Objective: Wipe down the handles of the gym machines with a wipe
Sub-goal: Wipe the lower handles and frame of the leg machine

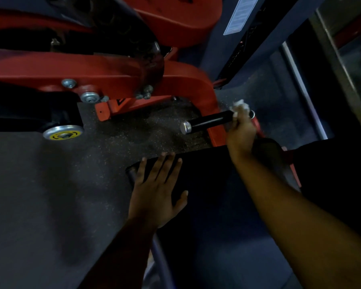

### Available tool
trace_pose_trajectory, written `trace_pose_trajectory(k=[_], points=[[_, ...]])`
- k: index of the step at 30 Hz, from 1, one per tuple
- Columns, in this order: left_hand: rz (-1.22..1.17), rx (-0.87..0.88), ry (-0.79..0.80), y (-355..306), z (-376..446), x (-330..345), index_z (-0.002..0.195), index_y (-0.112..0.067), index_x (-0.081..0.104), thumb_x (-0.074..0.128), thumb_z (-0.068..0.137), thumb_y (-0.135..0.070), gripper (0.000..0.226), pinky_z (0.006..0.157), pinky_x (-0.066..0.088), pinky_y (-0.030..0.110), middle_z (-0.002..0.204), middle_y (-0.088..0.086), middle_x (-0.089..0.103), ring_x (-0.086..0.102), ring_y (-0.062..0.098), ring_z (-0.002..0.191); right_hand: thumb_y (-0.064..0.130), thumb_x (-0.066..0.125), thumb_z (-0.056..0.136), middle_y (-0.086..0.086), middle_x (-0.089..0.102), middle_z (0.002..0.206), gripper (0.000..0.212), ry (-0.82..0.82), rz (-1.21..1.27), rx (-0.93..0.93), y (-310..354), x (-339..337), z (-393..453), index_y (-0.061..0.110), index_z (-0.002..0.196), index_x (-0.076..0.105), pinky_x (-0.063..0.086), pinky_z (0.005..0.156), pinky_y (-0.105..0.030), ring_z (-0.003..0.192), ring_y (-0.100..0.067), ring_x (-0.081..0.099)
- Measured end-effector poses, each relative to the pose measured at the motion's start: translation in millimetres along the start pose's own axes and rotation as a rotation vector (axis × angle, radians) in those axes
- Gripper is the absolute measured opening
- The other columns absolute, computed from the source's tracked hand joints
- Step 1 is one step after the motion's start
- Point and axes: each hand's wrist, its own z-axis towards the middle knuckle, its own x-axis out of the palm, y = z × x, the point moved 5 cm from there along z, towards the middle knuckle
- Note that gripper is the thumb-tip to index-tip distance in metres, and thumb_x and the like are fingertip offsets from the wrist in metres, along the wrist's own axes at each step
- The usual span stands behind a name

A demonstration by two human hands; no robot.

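Observation:
A black handle [209,121] with a silver end cap [186,127] sticks out from the red machine frame [204,84]. My right hand [241,132] grips the handle's inner end with a white wipe [241,105] bunched between its fingers and the grip. My left hand [156,190] lies flat, fingers straight and spread, on the front edge of a black padded seat [206,174] below the handle.
A black roller pad with a yellow-marked silver end cap [63,132] juts out at the left. Red arms and bolts [90,97] fill the upper left. A dark upright with a white label [241,15] stands at the upper right. Speckled rubber floor [40,195] lies below.

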Motion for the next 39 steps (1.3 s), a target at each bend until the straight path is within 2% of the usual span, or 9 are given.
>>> trace_pose_trajectory(k=[6,10,18,21,25,28,30,32,39], points=[[0.021,-0.006,0.018,-0.8,0.1,-0.9,0.158,-0.015,0.038,0.043,0.094,-0.063,0.08,0.124,0.012,0.062,0.166,0.009,0.033,0.023,0.025,0.156,0.005,0.05,0.103,0.003,0.051,0.15,0.038,0.124,0.042,-0.364,45.9,38.7,-71.0,0.017,0.138,0.06,0.03,0.118,-0.021,0.142,-0.004,0.038],[0.008,-0.002,-0.003,-0.3,-0.4,-1.4,0.159,-0.016,0.036,0.044,0.094,-0.063,0.081,0.125,0.006,0.059,0.168,0.008,0.029,0.022,0.024,0.157,0.011,0.043,0.107,0.005,0.064,0.135,0.031,0.026,0.015,-0.527,47.1,-2.5,-45.3,0.01,0.125,0.068,0.053,0.1,-0.029,0.125,-0.005,0.06],[-0.03,0.004,-0.064,-0.5,-1.7,-2.3,0.159,-0.016,0.038,0.047,0.094,-0.06,0.079,0.125,0.01,0.06,0.168,0.006,0.029,0.021,0.023,0.157,0.019,0.045,0.109,-0.007,0.068,0.115,0.033,-0.098,-0.006,-0.053,-3.3,-15.5,22.1,0.001,0.127,0.066,0.045,0.093,-0.011,0.106,-0.008,0.066],[-0.016,0.015,-0.051,-0.4,-1.7,-2.4,0.158,-0.015,0.039,0.048,0.095,-0.06,0.078,0.125,0.01,0.06,0.167,0.008,0.03,0.022,0.024,0.157,0.008,0.054,0.101,-0.015,0.064,0.126,0.028,0.075,-0.036,-0.19,30.8,13.1,-27.9,0.002,0.126,0.063,0.048,0.104,-0.046,0.118,-0.029,0.06],[0.013,0.004,-0.011,0.6,-1.0,-1.8,0.159,-0.016,0.037,0.045,0.096,-0.063,0.079,0.124,0.012,0.06,0.166,0.008,0.032,0.023,0.025,0.156,0.016,0.045,0.106,0.003,0.049,0.152,0.036,0.18,0.045,-0.397,61.7,33.0,-74.3,0.016,0.139,0.06,0.031,0.122,-0.027,0.145,-0.013,0.039],[0.012,0.007,-0.022,0.4,-0.4,-0.7,0.159,-0.016,0.038,0.047,0.095,-0.062,0.079,0.124,0.014,0.061,0.166,0.008,0.033,0.026,0.026,0.155,0.024,0.048,0.102,0.009,0.066,0.128,0.029,0.158,-0.011,-0.47,63.1,7.6,-43.7,0.018,0.12,0.07,0.048,0.099,-0.018,0.114,-0.003,0.062],[-0.008,0.004,-0.033,0.5,-0.5,0.6,0.159,-0.016,0.038,0.049,0.094,-0.06,0.079,0.124,0.013,0.061,0.168,0.007,0.03,0.022,0.024,0.157,0.022,0.048,0.105,0.007,0.069,0.111,0.027,0.098,-0.071,-0.305,38.5,-20.4,10.1,0.014,0.119,0.07,0.051,0.087,-0.018,0.093,-0.007,0.066],[-0.01,-0.005,-0.018,0.8,0.0,2.3,0.16,-0.017,0.035,0.047,0.094,-0.061,0.08,0.124,0.013,0.061,0.169,0.006,0.026,0.019,0.023,0.158,0.011,0.049,0.104,-0.006,0.07,0.114,0.028,0.086,-0.175,-0.129,9.9,-46.3,67.7,0.008,0.125,0.067,0.051,0.093,-0.025,0.103,-0.02,0.067],[-0.02,-0.017,-0.005,3.1,-0.6,4.9,0.16,-0.019,0.035,0.045,0.093,-0.061,0.079,0.124,0.015,0.06,0.169,0.004,0.026,0.017,0.021,0.158,-0.003,0.052,0.099,-0.024,0.061,0.131,0.032,0.602,-0.65,-0.088,-46.6,-15.9,127.2,-0.007,0.129,0.06,0.041,0.103,-0.037,0.126,-0.038,0.056]])
